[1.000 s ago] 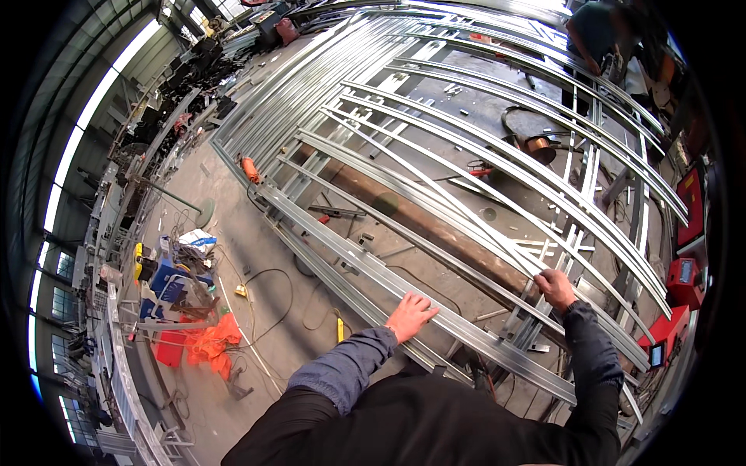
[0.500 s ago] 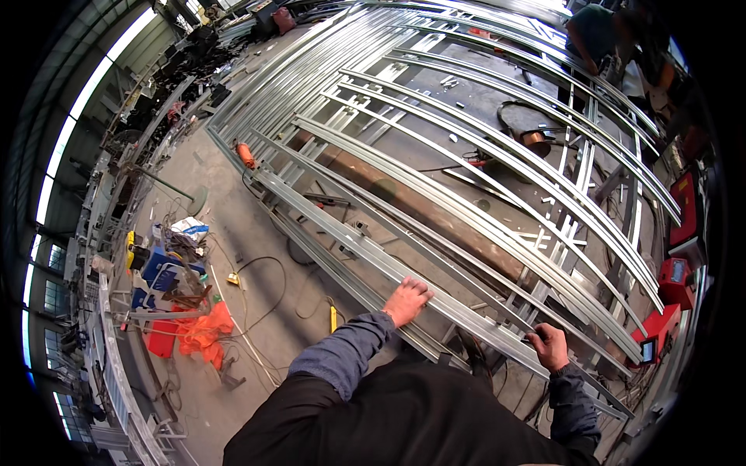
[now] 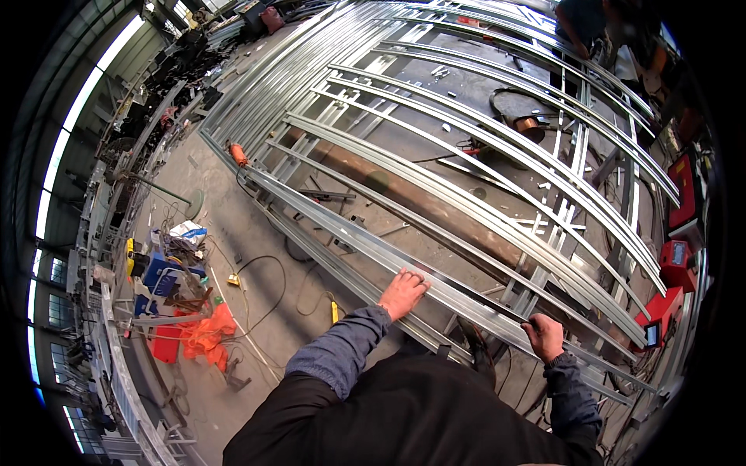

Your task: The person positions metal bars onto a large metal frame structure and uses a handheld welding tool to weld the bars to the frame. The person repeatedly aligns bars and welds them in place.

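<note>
My left hand [image 3: 403,295] lies over a long silver metal profile [image 3: 470,309] in front of me, its fingers bent over the top. Farther right, my right hand [image 3: 545,337] is closed, thumb and fingers pinching the edge of a long thin metal bar [image 3: 342,220]. This bar runs along the far side of the profile, close against it; whether they touch all along cannot be made out. Toward the far left end sits an orange cylindrical tool [image 3: 238,154]. My palms and some fingertips are hidden.
More silver profiles [image 3: 466,213] lie across a frame beyond. Red machines [image 3: 678,273] stand at the right, and a wire spool [image 3: 530,128] lies among the bars. Orange cloth [image 3: 208,334] and a blue case [image 3: 163,273] are on the left floor. Another person [image 3: 579,27] is at the far right.
The thin bar in my right hand has come nearer, from a slanted position apart from the front profile to beside it. My left hand keeps its place on the profile. The view has shifted slightly.
</note>
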